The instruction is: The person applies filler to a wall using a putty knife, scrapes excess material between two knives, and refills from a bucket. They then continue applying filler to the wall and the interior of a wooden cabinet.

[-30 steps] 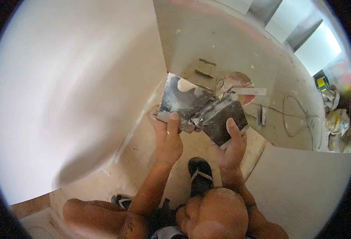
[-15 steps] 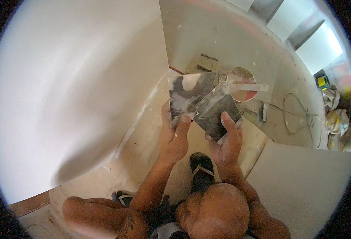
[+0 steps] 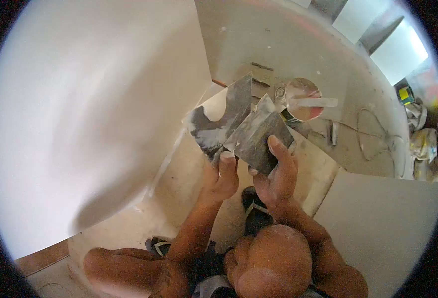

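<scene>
My left hand (image 3: 223,176) is closed on the lower edge of a dark, square, flat putty spreader (image 3: 236,102), its thumb on the upper face. White putty smears and a pale rounded patch mark that face. Closed around a second dark putty spreader (image 3: 261,141) is my right hand (image 3: 281,174), thumb pressed on top. This second blade has a whitish, putty-streaked far edge, which overlaps or touches the first blade near the middle. Both blades are held up in front of me, above the floor. The fingers beneath them are mostly hidden.
A large white panel (image 3: 104,99) stands close on the left. Beyond my hands sits a round tin (image 3: 298,87) with a pale flat stick (image 3: 311,103) across it. Dark strips (image 3: 261,82), a cord (image 3: 360,134) and a white board (image 3: 378,213) lie to the front and right.
The left spreader has turned anticlockwise and shifted left, its far corner now pointing up. The right spreader has moved slightly left and tilted, still against the other blade.
</scene>
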`<state>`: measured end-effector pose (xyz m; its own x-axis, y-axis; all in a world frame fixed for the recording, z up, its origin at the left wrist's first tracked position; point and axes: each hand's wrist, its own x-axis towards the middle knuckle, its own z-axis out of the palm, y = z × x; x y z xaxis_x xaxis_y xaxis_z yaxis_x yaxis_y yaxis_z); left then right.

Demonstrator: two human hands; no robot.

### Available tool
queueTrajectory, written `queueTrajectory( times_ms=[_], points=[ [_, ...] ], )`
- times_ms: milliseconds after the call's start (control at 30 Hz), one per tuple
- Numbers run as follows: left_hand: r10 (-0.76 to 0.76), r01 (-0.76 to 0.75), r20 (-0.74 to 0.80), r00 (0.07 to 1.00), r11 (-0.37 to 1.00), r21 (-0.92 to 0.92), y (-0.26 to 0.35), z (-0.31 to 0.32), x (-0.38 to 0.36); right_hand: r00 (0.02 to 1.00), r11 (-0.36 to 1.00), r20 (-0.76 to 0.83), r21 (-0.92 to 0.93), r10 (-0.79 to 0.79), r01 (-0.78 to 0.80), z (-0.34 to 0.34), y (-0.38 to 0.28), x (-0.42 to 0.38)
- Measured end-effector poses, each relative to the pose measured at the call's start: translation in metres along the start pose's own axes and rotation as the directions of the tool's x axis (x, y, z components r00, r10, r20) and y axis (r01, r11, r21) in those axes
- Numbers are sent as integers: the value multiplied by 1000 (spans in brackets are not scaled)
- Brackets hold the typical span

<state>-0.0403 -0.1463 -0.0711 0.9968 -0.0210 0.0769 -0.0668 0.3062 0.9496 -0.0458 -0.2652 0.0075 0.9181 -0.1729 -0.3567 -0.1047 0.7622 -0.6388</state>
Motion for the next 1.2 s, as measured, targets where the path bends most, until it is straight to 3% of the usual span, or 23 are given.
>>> queueTrajectory(
  times_ms=[100,233,300,333,400,533,600,633,700,833,900,933,967,1000,1033,1100,1133,1167,1200],
  points=[
    [-102,101,-1,995,981,166,-14,-9,-11,999,998,34,-49,29,-27,-2,1,-1],
    [-124,105,106,987,980,171,-10,-16,-7,998,998,-31,-2,58,-58,3,5,-4],
    [87,-119,109,990,935,335,-2,-11,-2,996,995,-29,-46,89,-91,-4,7,-3],
    [86,-119,111,990,935,333,-1,-11,-2,996,995,-30,-46,87,-88,-2,7,-3],
    [-14,-14,133,991,978,208,-1,-13,-3,999,999,-30,5,44,-43,5,7,-1],
    [-20,-7,153,988,985,174,6,-7,-2,998,999,-23,-10,-51,51,9,6,4],
    [136,-174,124,983,909,379,0,-5,-2,984,966,47,-185,-173,179,8,0,7],
    [141,-179,127,982,910,374,7,-6,1,983,965,49,-187,-179,185,7,-4,9],
    [-62,-21,139,988,850,526,26,-14,8,987,979,-3,-127,-159,157,4,-14,12],
    [47,-145,211,976,867,478,15,-23,10,978,958,-50,-220,-201,185,-5,-30,25],
    [55,-91,171,984,973,211,-3,-33,9,918,926,-124,-60,-378,373,-11,-37,36],
    [58,-92,162,985,973,212,6,-25,11,920,928,-117,-62,-373,368,-14,-40,37],
    [-115,125,71,991,982,-145,23,-11,14,870,873,-77,-76,-488,483,-15,-43,38],
    [-300,283,46,953,821,-496,31,-2,15,806,805,-32,-82,-591,588,-18,-45,41],
    [-292,268,32,956,824,-500,28,-1,15,811,810,-17,-80,-584,582,-33,-43,40],
    [-496,355,41,867,559,-749,19,-5,14,578,579,319,-104,-751,809,-69,-29,33],
    [-493,345,33,870,560,-753,18,-6,15,581,583,328,-102,-745,806,-60,-35,28],
    [-499,376,80,863,528,-762,18,-7,16,609,592,699,-325,-375,737,-45,-48,17],
    [-505,409,129,853,495,-767,17,-6,16,539,479,833,-526,125,703,-38,-55,10]
  ],
)
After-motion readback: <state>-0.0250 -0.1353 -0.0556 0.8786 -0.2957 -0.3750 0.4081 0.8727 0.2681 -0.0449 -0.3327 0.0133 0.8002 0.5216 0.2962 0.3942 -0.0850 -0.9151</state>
